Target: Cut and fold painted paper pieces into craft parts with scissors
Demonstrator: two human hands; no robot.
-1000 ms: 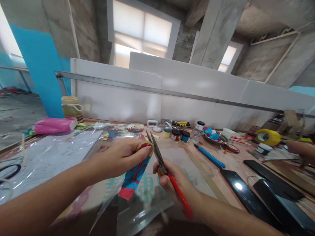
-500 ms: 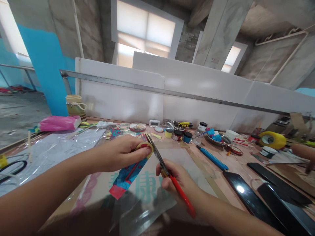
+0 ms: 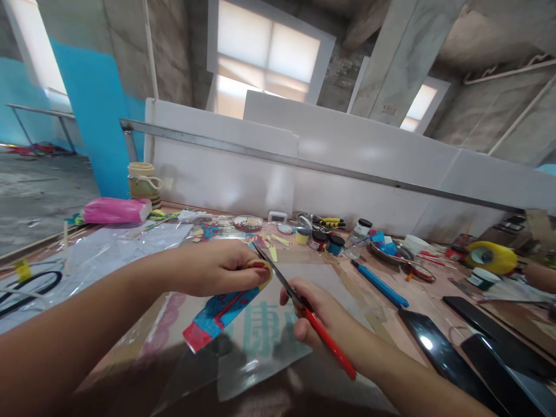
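My left hand [image 3: 226, 267] pinches a painted strip [image 3: 223, 315], blue with red marks, a red lower end and a yellow rounded upper end. The strip slants down to the left above the table. My right hand [image 3: 324, 315] is closed around red-handled scissors [image 3: 332, 341]. Their metal blades point up and left, right beside the strip's yellow end near my left thumb; whether they touch it I cannot tell. Below the hands lies a clear plastic sheet [image 3: 260, 370] over a surface with green printed characters [image 3: 263, 330].
Paint jars [image 3: 334, 244], a bead dish [image 3: 247, 223] and a metal bowl [image 3: 391, 252] line the back. A blue utility knife [image 3: 380, 284] and black phone-like slabs [image 3: 434, 339] lie right. At far right is another person's hand [image 3: 540, 277], near a yellow tape roll [image 3: 490, 258]. A pink packet [image 3: 117, 210] sits left.
The strip has tilted flatter, its red end swinging left and slightly up. The scissors stay by its yellow end, their handles shifted a little right. The whole view has shifted slightly.
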